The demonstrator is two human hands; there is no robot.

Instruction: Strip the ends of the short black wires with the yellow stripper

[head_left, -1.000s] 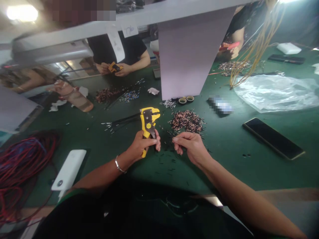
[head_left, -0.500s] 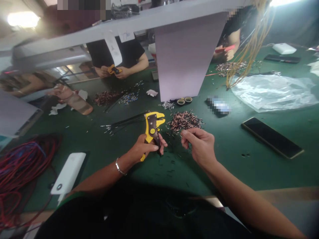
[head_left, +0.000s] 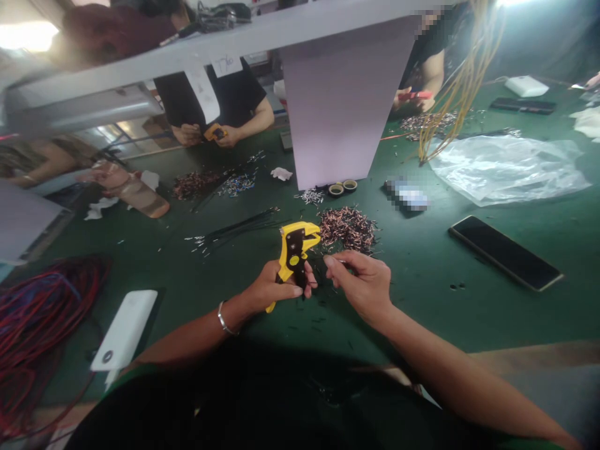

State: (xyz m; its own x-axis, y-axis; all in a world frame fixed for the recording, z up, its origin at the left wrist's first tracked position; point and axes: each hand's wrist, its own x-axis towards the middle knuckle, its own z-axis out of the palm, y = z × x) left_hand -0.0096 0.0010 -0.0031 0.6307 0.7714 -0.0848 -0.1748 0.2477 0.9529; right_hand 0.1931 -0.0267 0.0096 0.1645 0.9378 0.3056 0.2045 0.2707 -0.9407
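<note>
My left hand (head_left: 276,287) is wrapped round the handles of a yellow and black wire stripper (head_left: 294,253), its jaws pointing right. Close to those jaws, my right hand (head_left: 359,278) is closed in a pinch on what looks like a short black wire, mostly hidden by the fingers. Just beyond the right hand lies a pile of short black wires with bare copper ends (head_left: 349,228). Longer black wires (head_left: 234,226) with pale tips lie left of the stripper. Small dark scraps (head_left: 319,320) are scattered on the green table below the hands.
A phone (head_left: 506,252) and a clear plastic bag (head_left: 509,169) lie to the right. At left are a white power bank (head_left: 124,331), red cable coils (head_left: 42,312) and a bottle (head_left: 135,190). Tape rolls (head_left: 342,187) sit by an upright panel (head_left: 340,112). Co-workers sit across.
My right hand has moved left from the pile's edge toward the stripper. The stripper in my left hand has shifted slightly right and down, its jaws now close to the pile.
</note>
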